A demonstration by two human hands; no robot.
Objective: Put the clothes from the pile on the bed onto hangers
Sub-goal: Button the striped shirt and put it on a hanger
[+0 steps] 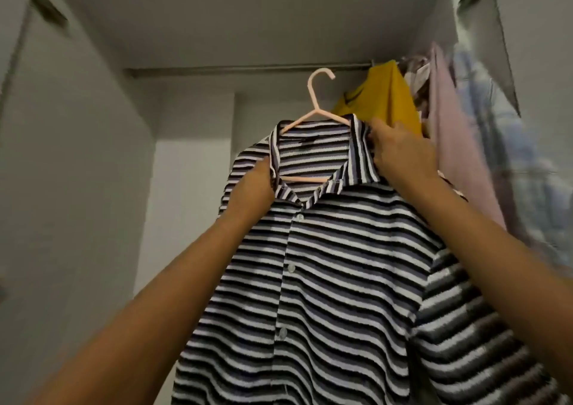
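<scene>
Both arms up, inside a wardrobe (pixel 77 156). Shirt (pixel 325 265) is striped black, white and grey-blue, buttoned down the front, and sits on a pink hanger (pixel 313 107). The hanger's arms run in under the collar and its lower bar shows through the open neck.

Left hand (pixel 251 187): closed on the shirt's shoulder just beside the collar. Fingertips are hidden in the cloth, so I cannot tell whether I also hold the hanger arm beneath.

Right hand (pixel 400 150): closed on the other side, with fingers curled over the collar edge and shoulder, pinching cloth.

The shirt hangs straight down between my forearms. Its sleeve on the right is blurred.

The hook stands upright above the collar, its tip level with the rail (pixel 232 70). I cannot tell whether it rests on the rail or only stands in front of it.

To the right, clothes hang on the same rail: a yellow top (pixel 387 94) just behind my right hand, then a pink garment (pixel 449 144), then a blurred pale blue one (pixel 490 144). The rail to the left of the hook is bare metal.
</scene>
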